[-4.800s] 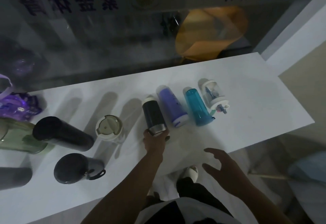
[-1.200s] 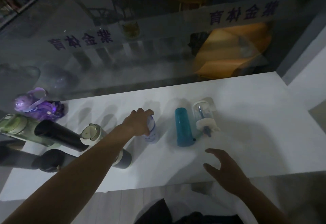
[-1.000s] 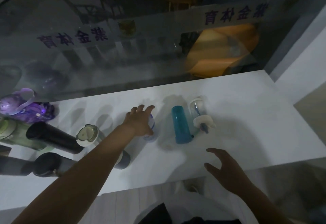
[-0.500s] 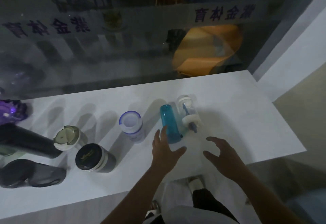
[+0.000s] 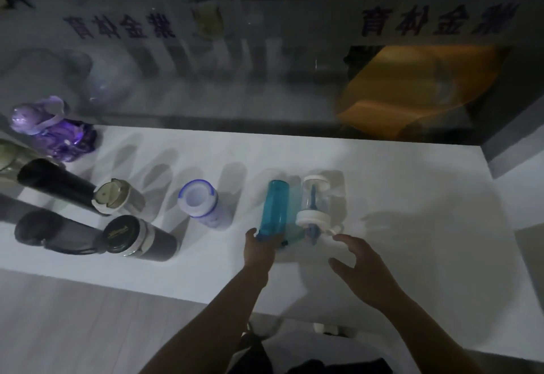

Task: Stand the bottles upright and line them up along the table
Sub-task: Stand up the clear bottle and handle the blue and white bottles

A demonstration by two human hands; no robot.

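Observation:
On the white table (image 5: 412, 197) a teal bottle (image 5: 275, 207) lies on its side, and my left hand (image 5: 260, 248) grips its near cap end. Right beside it lies a clear bottle with a white lid (image 5: 315, 205). My right hand (image 5: 363, 267) hovers open just in front of that clear bottle, touching nothing. To the left stand a pale purple bottle (image 5: 198, 201), a black bottle with a steel band (image 5: 132, 236) and a cream-lidded bottle (image 5: 113, 199), all upright.
At the far left stand a tall black flask (image 5: 53, 185), a dark bottle with a loop (image 5: 50, 230), a green bottle (image 5: 7, 158) and a purple character bottle (image 5: 53, 130). A glass wall (image 5: 265, 64) runs along the table's far edge. The table's near edge is by my legs.
My left hand stood the black bottle and then the purple bottle upright, let them go, and has closed on the teal bottle's near end. My right hand has stayed hovering.

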